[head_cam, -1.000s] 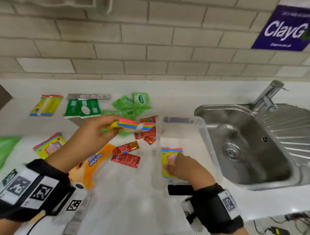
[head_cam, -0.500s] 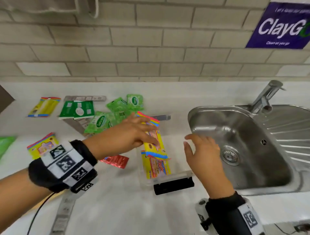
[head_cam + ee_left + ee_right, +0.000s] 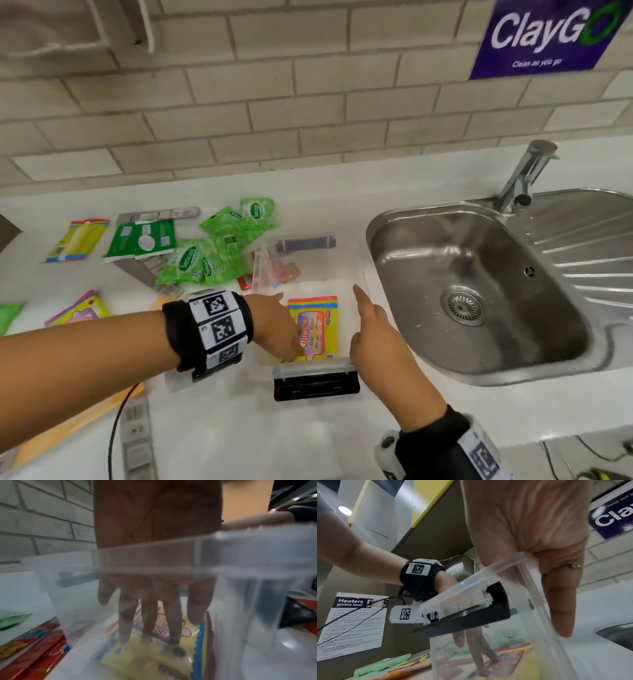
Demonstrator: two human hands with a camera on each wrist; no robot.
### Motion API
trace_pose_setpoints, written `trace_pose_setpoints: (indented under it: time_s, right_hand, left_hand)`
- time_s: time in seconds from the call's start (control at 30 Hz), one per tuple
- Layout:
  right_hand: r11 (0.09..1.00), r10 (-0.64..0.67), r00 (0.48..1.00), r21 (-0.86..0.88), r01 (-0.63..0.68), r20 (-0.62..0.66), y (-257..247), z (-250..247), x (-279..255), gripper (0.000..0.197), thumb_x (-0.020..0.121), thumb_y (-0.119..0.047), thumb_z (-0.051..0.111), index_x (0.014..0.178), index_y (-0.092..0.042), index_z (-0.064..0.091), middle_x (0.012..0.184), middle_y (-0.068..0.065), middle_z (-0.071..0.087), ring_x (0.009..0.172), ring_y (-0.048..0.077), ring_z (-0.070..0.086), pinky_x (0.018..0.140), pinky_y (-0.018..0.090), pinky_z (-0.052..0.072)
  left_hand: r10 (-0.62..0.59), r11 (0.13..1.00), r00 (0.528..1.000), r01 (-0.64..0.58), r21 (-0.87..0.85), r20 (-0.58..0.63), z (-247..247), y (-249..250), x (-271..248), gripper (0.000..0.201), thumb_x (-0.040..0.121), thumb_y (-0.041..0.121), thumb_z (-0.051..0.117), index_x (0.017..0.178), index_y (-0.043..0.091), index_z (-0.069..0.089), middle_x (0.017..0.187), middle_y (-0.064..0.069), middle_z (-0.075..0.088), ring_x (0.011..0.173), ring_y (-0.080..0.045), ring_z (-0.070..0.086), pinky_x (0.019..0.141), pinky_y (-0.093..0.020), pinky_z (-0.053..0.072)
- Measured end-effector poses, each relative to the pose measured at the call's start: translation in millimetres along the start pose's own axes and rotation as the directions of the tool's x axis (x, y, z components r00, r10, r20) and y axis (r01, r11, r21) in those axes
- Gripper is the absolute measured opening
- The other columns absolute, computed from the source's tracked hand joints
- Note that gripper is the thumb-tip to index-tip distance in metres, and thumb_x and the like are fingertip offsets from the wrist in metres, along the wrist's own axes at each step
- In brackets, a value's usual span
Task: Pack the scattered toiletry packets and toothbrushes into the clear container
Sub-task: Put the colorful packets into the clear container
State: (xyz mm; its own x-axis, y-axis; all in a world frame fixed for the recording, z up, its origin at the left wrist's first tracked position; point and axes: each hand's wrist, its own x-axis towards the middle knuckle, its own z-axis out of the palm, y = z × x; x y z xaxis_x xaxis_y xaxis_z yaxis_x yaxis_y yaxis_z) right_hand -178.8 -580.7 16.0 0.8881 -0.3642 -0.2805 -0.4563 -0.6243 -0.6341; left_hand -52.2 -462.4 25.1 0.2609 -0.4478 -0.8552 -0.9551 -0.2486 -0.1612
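Note:
The clear container point(image 3: 361, 270) stands on the white counter beside the sink, its black latch point(image 3: 315, 383) facing me. A yellow packet point(image 3: 320, 322) lies flat on its floor. My left hand point(image 3: 274, 329) reaches inside, and its straight fingers point(image 3: 150, 615) press down on the yellow packet point(image 3: 147, 660). My right hand point(image 3: 373, 339) rests on the rim at the front right corner with straight fingers. In the right wrist view one finger point(image 3: 559, 608) hangs down outside the wall. Neither hand holds anything.
Green Sanicare sachets point(image 3: 205, 257), a green pack point(image 3: 140, 240), a yellow packet point(image 3: 77, 240), grey blister strips point(image 3: 157, 216) and red sachets point(image 3: 245, 281) lie left of the container. Another yellow packet point(image 3: 82, 310) sits nearer left. The steel sink point(image 3: 472, 291) and tap point(image 3: 520, 178) lie right.
My left hand has lowered the yellow packet into the container, let it go and now presses on it. My right hand has come down from the air onto the container's right rim.

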Motion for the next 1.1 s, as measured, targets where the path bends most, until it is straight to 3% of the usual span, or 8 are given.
trace_pose_setpoints:
  time_s: [0.13, 0.3, 0.47, 0.73, 0.83, 0.9, 0.97, 1.1]
  right_hand:
    - [1.0, 0.024, 1.0, -0.014, -0.025, -0.014, 0.1, 4.4, 2.7, 0.079, 0.087, 0.001, 0.042, 0.148, -0.03, 0.003, 0.128, 0.012, 0.043, 0.074, 0.02, 0.048, 0.051, 0.024, 0.034]
    - [1.0, 0.02, 1.0, -0.012, -0.02, -0.002, 1.6, 2.4, 3.5, 0.081, 0.085, 0.005, 0.041, 0.148, -0.028, 0.002, 0.132, 0.014, 0.04, 0.056, 0.013, 0.039, 0.045, 0.018, 0.027]
    - [1.0, 0.016, 0.999, -0.021, -0.017, -0.027, 2.4, 3.2, 3.6, 0.082, 0.084, 0.005, 0.041, 0.148, -0.028, 0.001, 0.135, 0.016, 0.038, 0.058, 0.017, 0.04, 0.049, 0.023, 0.033]
    - [0.997, 0.014, 0.999, -0.076, -0.017, -0.043, -0.8, 4.7, 10.4, 0.08, 0.085, 0.003, 0.04, 0.148, -0.031, 0.005, 0.142, 0.015, 0.035, 0.057, 0.014, 0.044, 0.047, 0.018, 0.03]
    - [0.968, -0.068, 0.997, -0.239, 0.074, 0.033, -77.1, 45.6, 5.0, 0.065, 0.092, -0.008, 0.04, 0.147, -0.031, 0.016, 0.156, 0.011, 0.013, 0.12, 0.03, 0.05, 0.092, 0.034, 0.045]
    - [0.966, -0.141, 0.988, -0.227, 0.124, -0.06, -79.8, 34.9, -1.7, 0.054, 0.095, -0.015, 0.042, 0.144, -0.03, 0.027, 0.157, 0.008, 0.011, 0.138, 0.027, 0.032, 0.117, 0.041, 0.019]
    - [0.965, -0.25, 0.953, -0.119, 0.232, -0.173, -85.1, 25.3, -3.2, 0.045, 0.093, -0.016, 0.047, 0.136, -0.026, 0.043, 0.153, 0.005, 0.025, 0.136, 0.024, 0.035, 0.118, 0.041, 0.021]
    - [0.908, -0.35, 0.874, 0.11, 0.405, -0.337, -99.2, 14.5, -8.2, 0.032, 0.089, -0.009, 0.052, 0.119, -0.02, 0.059, 0.12, -0.007, 0.054, 0.107, 0.006, 0.048, 0.079, -0.001, 0.034]
  left_hand:
    - [-0.101, 0.993, 0.995, 0.1, 0.064, 0.011, -12.2, 13.0, -11.3, 0.044, 0.096, 0.036, 0.028, 0.116, 0.01, 0.057, 0.124, -0.011, 0.058, 0.118, -0.028, 0.048, 0.115, -0.046, 0.007]
    - [0.047, 0.998, 0.931, -0.032, 0.047, -0.363, -23.0, 15.4, 0.4, 0.033, 0.086, 0.032, 0.051, 0.113, 0.015, 0.059, 0.121, -0.012, 0.054, 0.102, -0.031, 0.051, 0.096, -0.042, 0.039]
    - [0.017, 1.0, 0.996, -0.016, 0.013, -0.09, -14.3, 11.4, 19.7, 0.058, 0.091, 0.032, 0.045, 0.142, 0.042, 0.02, 0.158, -0.002, -0.007, 0.141, -0.04, 0.013, 0.109, -0.064, 0.019]
    - [0.064, 0.991, 0.998, -0.06, 0.122, -0.022, -22.3, 20.2, 7.8, 0.058, 0.093, 0.015, 0.042, 0.144, 0.033, 0.021, 0.158, 0.0, 0.005, 0.132, -0.034, 0.036, 0.099, -0.049, 0.042]
    - [0.015, 0.999, 0.996, -0.019, -0.04, -0.087, 47.9, -38.0, -30.9, 0.062, 0.094, 0.017, 0.041, 0.147, 0.03, 0.012, 0.157, -0.003, 0.013, 0.131, -0.032, 0.038, 0.099, -0.046, 0.042]
    - [-0.007, 0.973, 0.983, -0.036, -0.23, -0.181, 42.0, -37.8, -40.0, 0.062, 0.093, 0.016, 0.04, 0.146, 0.029, 0.012, 0.144, -0.012, 0.04, 0.108, -0.03, 0.051, 0.086, -0.038, 0.045]
    - [-0.035, 0.931, 0.931, -0.103, -0.351, -0.364, 34.0, -37.9, -55.5, 0.055, 0.093, 0.019, 0.04, 0.144, 0.029, 0.021, 0.124, -0.016, 0.057, 0.086, -0.025, 0.05, 0.074, -0.032, 0.04]
    - [-0.115, 0.838, 0.706, -0.31, -0.45, -0.699, 23.4, -38.5, -90.6, 0.037, 0.092, 0.028, 0.048, 0.129, 0.028, 0.049, 0.118, -0.002, 0.063, 0.1, -0.018, 0.059, 0.076, -0.025, 0.041]
